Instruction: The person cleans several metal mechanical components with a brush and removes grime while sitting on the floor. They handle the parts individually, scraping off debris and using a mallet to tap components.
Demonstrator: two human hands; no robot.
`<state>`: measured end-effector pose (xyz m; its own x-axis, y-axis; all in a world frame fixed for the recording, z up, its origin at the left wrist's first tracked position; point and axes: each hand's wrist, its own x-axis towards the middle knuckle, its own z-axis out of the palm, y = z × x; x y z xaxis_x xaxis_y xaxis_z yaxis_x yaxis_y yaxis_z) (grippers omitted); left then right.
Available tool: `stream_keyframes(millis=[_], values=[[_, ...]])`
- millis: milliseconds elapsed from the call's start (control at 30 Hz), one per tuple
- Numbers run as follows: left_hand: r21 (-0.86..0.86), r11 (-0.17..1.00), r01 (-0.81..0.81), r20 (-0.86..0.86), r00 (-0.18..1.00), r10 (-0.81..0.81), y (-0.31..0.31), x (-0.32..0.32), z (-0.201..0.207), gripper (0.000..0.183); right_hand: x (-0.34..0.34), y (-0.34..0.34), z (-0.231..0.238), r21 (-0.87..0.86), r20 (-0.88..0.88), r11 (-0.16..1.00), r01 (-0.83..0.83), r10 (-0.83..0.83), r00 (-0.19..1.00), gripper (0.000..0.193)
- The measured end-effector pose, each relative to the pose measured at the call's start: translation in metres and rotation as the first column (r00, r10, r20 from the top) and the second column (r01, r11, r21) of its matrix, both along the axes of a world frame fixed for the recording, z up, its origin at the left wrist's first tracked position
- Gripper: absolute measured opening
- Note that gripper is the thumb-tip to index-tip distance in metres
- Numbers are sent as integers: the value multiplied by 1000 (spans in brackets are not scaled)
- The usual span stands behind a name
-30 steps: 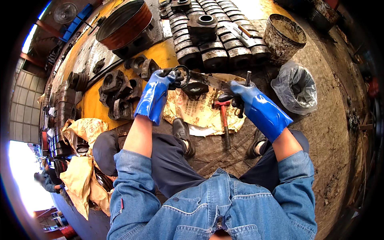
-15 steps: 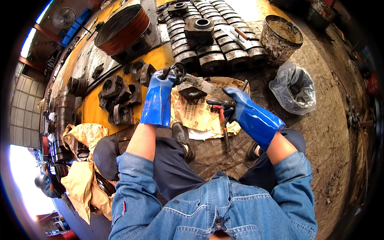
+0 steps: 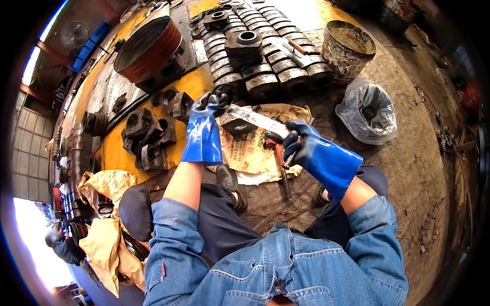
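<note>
My left hand (image 3: 205, 109), in a blue glove with blackened fingers, is closed on a small dark ring (image 3: 224, 98), partly hidden by the fingers. To its right, my right hand (image 3: 301, 144), gloved the same way, has its fingers curled at the lower end of a pale flat strip (image 3: 263, 121). That strip slants between the two hands, over a dark square metal block (image 3: 238, 126) on a stained paper sheet (image 3: 245, 152). Beneath my right hand lies a red-headed tool (image 3: 278, 155) with a dark ridged shaft.
Rows of dark metal rings (image 3: 250, 76) stand ahead, with a bored block (image 3: 244, 48) on top. Right of them are a dirty bucket (image 3: 348, 51) and a plastic-lined container (image 3: 367, 112). More bored blocks (image 3: 145, 130), a round drum (image 3: 148, 48) and paper sacks (image 3: 104, 234) are at left.
My left hand has shifted slightly down, and the ring shows less. My right hand has dropped slightly and its fingers have curled. The pale strip now shows between the hands.
</note>
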<state>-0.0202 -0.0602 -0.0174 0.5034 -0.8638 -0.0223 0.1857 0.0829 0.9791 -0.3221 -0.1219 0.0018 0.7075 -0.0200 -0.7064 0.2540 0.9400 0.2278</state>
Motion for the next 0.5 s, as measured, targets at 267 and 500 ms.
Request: stream_keyframes(millis=[267, 500], values=[[106, 990, 95, 259, 959, -119, -8, 22, -22, 27, -68, -61, -65, -573, -312, 818, 57, -282, 907, 51], [272, 961, 50, 644, 733, -220, 7, 18, -25, 27, -186, -112, -136, -323, -691, 419, -849, -717, -91, 43]])
